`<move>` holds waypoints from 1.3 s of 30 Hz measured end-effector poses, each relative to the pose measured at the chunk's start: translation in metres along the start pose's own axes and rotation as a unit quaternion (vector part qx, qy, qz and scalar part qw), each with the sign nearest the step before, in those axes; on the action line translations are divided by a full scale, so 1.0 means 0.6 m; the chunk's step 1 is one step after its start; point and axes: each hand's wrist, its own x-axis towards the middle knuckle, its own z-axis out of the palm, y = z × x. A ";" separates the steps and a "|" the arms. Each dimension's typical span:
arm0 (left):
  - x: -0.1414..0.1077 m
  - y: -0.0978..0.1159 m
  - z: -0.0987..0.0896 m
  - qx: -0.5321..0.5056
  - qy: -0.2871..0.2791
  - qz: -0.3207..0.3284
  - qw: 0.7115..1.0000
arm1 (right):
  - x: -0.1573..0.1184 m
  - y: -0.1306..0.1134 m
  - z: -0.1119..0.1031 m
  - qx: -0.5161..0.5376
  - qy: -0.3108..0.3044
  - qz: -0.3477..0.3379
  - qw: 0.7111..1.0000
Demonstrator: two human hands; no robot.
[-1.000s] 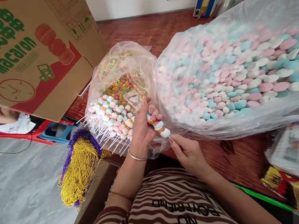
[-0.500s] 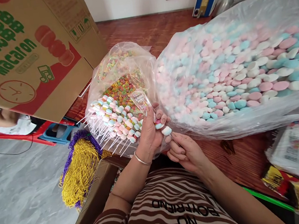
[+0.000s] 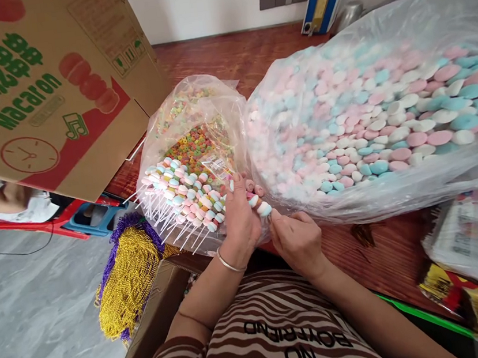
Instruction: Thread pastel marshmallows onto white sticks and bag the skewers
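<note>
Right now the left hand [image 3: 240,216] is clenching a candy skewer [image 3: 259,204] near the bench's front edge while the right hand [image 3: 297,238] is apparently pinching its stick end, so the next piece needs steady, aligned pushing.

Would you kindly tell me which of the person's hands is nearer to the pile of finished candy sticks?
Left. The left hand lies right beside the pile of candy sticks, touching its near edge; the right hand sits farther away, beyond the left hand.

Pastel candy skewer [image 3: 258,204], tilted, between hands
</note>
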 end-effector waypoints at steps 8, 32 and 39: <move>-0.011 -0.015 -0.025 0.012 -0.086 -0.025 0.996 | 0.019 -0.021 0.002 0.554 -0.056 0.295 0.776; -0.003 0.050 -0.089 0.557 -0.156 0.331 0.746 | -0.006 0.004 -0.026 0.452 -0.106 0.266 0.845; -0.020 0.013 -0.090 0.548 -0.108 0.363 0.745 | -0.014 -0.020 -0.009 0.525 -0.067 0.311 0.790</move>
